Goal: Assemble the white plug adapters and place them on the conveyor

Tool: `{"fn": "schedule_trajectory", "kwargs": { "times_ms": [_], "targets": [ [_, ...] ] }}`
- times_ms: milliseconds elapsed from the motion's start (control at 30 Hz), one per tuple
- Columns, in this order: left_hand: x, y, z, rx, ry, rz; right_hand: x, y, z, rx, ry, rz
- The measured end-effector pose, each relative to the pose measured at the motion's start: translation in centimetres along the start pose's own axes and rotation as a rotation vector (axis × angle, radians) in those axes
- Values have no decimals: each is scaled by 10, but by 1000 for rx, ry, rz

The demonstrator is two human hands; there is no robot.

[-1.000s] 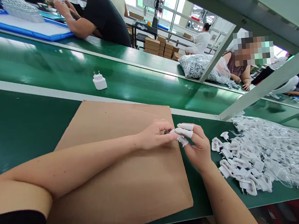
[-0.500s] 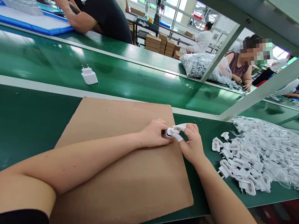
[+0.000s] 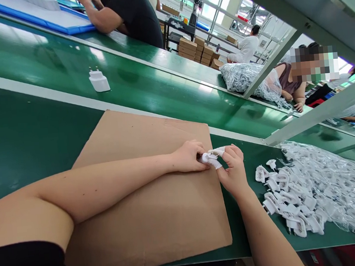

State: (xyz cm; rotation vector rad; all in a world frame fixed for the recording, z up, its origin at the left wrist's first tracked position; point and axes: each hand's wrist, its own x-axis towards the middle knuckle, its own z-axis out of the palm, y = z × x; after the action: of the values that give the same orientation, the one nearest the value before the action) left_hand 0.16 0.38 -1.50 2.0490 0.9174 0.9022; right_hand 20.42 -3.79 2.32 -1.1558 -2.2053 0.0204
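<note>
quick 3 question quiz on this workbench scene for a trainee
1. True or false: both hands meet on one small white part.
2. Which lies under the hands? A) cardboard sheet B) blue tray C) metal plate
3. On which side of the person is the heap of loose white parts?

Key
1. True: left hand and right hand pinch the small white part.
2. A, the cardboard sheet.
3. The right, where the heap of white parts lies beside a plastic bag; a white charger sits on the belt beyond.

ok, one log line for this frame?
left hand: on white part | right hand: same part | over cardboard | parts pile right
</note>
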Motion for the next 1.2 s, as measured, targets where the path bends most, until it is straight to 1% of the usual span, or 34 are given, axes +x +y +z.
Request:
{"fn": "schedule_trajectory", "kwargs": {
  "times_ms": [200,400,533,767,833,967,1100,1200],
  "targets": [
    [0,0,1,7,-12,-11,3,-2,-4,-92,-62,13],
    [1,2,-2,23,-30,-51,6,-4,-3,-95,-102,128],
    [1,4,-5,25,-64,-60,6,-9,-5,-128,-99,117],
    [2,1,-4,18,-37,-44,7,-14,-7,-152,-125,161],
    [2,1,-4,15,-44,-42,9,-12,-7,-124,-135,169],
    [1,2,-5,9,-55,-45,11,-6,-6,33,-163,235],
    [0,4,-4,28,-43,-48,10,-5,-2,-14,-113,238],
    [-1,4,-2,49,-22,-53,5,-6,3,48,-65,267]
  ]
}}
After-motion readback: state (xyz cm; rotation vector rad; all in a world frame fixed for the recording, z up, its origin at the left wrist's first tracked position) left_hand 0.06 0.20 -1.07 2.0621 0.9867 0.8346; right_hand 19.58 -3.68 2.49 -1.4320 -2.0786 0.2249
